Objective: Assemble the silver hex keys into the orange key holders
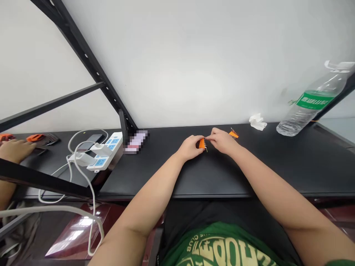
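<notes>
My left hand (190, 148) is closed around a small orange bit holder (202, 143) above the black tabletop. Short metal bits stick out along the holder's right side. At the holder's upper end, the thumb and forefinger of my right hand (219, 140) are pinched together. Whatever lies between those fingertips is too small to make out. Just behind the right hand lies a second orange bit holder (233, 134) with dark bits in it, partly covered by the hand.
Crumpled tissue (257, 122) and a large water bottle (312, 101) stand at the back right. To the left are a phone-like item (137, 142), a power strip (108, 151) with white cables, and a black rack post (94, 70). Beyond it shows another person's hand (16, 150).
</notes>
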A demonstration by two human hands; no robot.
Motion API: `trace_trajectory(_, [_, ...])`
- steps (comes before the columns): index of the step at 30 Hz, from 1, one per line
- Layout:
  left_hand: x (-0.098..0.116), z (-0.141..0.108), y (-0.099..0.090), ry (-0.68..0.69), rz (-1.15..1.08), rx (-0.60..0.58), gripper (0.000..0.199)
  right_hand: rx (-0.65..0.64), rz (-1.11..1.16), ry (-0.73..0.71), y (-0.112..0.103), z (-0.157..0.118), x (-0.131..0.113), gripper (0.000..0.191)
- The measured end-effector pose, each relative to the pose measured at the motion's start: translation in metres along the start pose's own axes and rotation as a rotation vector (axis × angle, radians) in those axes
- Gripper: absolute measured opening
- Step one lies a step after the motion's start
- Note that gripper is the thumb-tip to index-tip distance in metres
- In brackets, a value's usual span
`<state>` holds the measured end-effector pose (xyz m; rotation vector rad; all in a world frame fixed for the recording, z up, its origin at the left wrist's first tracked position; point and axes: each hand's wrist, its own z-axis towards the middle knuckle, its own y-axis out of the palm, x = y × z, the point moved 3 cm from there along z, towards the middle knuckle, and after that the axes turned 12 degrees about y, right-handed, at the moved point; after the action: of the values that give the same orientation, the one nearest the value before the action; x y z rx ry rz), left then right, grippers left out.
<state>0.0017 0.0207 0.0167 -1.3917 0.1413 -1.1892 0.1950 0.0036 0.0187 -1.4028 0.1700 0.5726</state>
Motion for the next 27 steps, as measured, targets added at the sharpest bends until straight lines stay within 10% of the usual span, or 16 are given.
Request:
trace_trajectory(8, [0.007,0.001,-0.001,0.052,0.123,-0.077,0.033,-0.003,-0.135,-0.036,0.0,-0.004,-0.022,0.031])
trace_trajectory(15, [0.008,-0.001,-0.001,0.057,0.072,-0.037,0.044,-0.038,0.58,0.213,0.015,0.004,-0.006,0.013])
trace_trajectory(21, [0.008,-0.001,-0.003,0.028,-0.091,0.071,0.06,-0.296,1.35,0.5,0.028,0.002,-0.001,0.039])
trace_trajectory(27, [0.015,-0.003,-0.005,0.103,-0.194,0.131,0.057,-0.481,1.495,0.61,0.032,-0.001,-0.005,0.046])
